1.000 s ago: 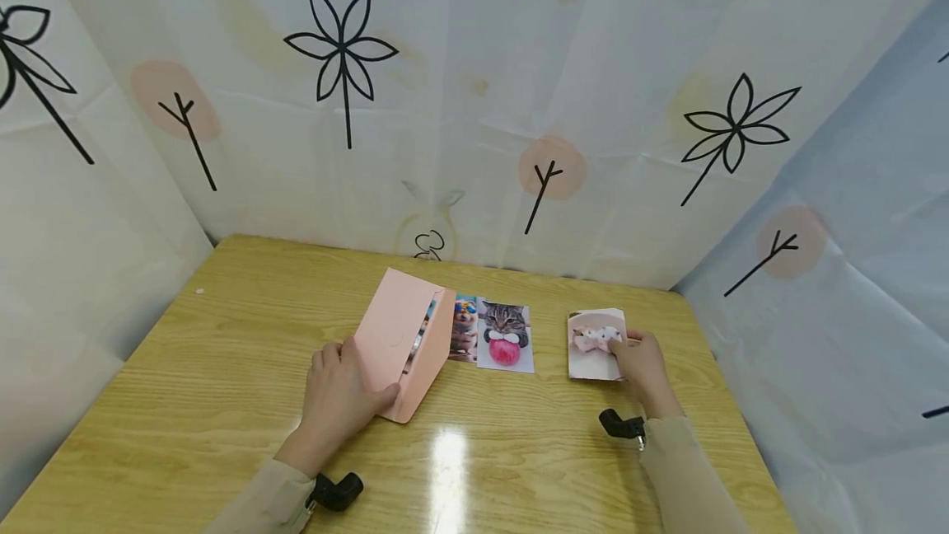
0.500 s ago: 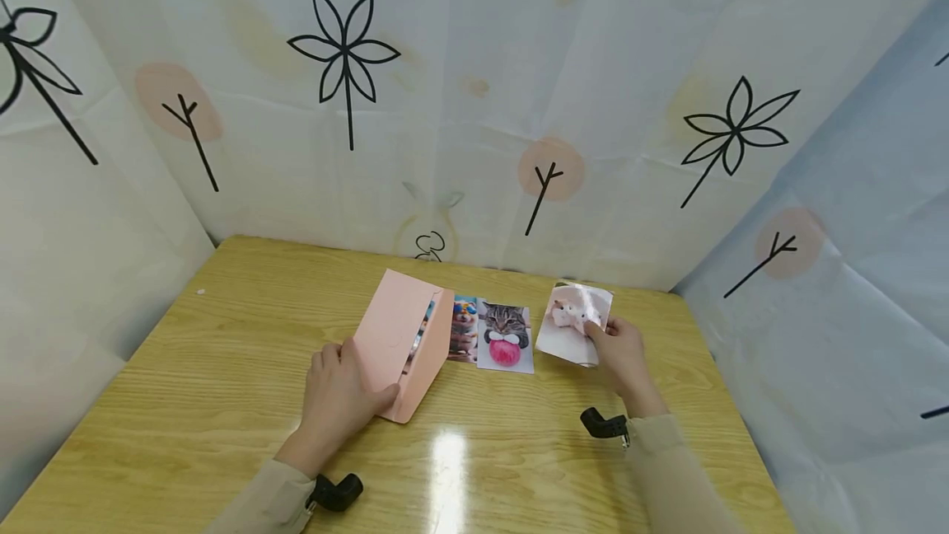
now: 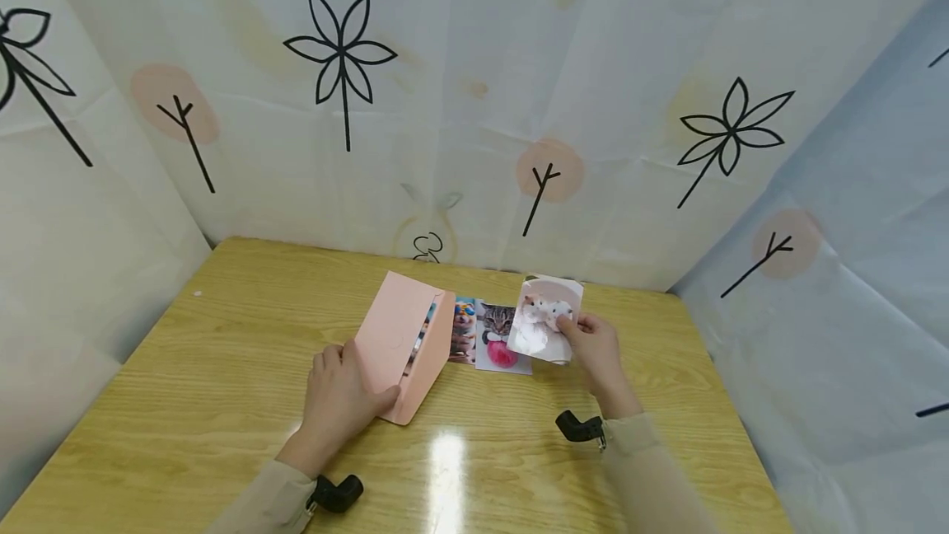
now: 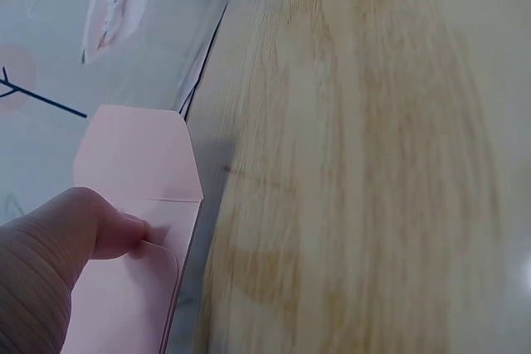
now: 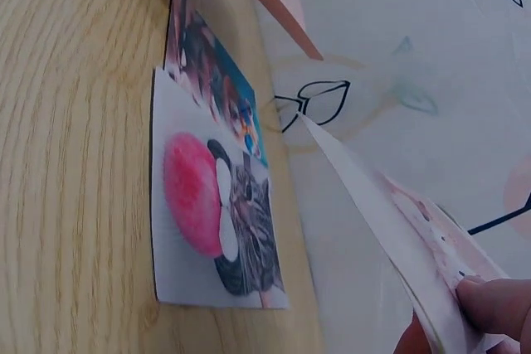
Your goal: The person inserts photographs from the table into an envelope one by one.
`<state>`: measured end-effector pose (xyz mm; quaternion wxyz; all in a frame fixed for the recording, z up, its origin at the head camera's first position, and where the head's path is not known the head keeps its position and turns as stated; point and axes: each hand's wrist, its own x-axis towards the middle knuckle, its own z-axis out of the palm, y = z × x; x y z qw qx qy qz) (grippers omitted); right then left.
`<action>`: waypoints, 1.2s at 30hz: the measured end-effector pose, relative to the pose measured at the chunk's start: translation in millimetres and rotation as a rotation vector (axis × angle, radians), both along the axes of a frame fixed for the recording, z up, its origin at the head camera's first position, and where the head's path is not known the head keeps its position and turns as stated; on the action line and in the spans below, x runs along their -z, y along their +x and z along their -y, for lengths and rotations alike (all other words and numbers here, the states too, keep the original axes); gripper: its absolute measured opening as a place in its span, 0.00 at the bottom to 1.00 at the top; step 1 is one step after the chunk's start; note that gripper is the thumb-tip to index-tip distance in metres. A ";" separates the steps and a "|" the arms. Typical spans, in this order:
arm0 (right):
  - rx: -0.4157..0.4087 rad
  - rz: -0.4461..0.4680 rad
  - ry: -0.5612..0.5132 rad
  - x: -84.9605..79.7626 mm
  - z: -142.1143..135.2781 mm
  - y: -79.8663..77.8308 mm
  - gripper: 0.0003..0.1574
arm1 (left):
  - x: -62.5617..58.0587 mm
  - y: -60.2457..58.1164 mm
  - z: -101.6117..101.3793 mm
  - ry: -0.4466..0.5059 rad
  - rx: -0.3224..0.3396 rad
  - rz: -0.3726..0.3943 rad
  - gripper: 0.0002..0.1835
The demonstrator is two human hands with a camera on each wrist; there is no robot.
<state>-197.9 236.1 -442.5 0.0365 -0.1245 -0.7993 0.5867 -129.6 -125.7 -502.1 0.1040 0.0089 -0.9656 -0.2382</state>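
My left hand (image 3: 339, 398) grips a pink envelope (image 3: 393, 328), its thumb pressed at the opening in the left wrist view. The envelope's flap (image 4: 139, 151) stands open, and a strip of printed picture shows inside. On the right, my right hand (image 3: 599, 357) pinches photo cards (image 3: 541, 307) by their right edge, thumb on top. The top card shows small white animals on pale pink; layered edges show in the right wrist view. Held above the table, they overlap a cat photo with a pink ball (image 5: 195, 196). A dog photo (image 3: 464, 332) lies left of it, partly behind the envelope.
The wooden table (image 3: 222, 386) ends at a pale patterned cloth (image 3: 445, 105) behind, with more cloth at both sides. A black camera mount (image 3: 581, 427) is strapped to the right wrist, another mount (image 3: 337, 493) to the left.
My right hand has lifted the photo cards from the table's right side and carried them left, over the cat photo's edge. The left hand and envelope have stayed put.
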 end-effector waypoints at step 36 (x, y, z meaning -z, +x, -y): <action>-0.117 -0.212 -0.077 21.5 106.9 10.2 0.14 | 1.2 -1.7 -12.8 0.011 0.019 -0.035 0.54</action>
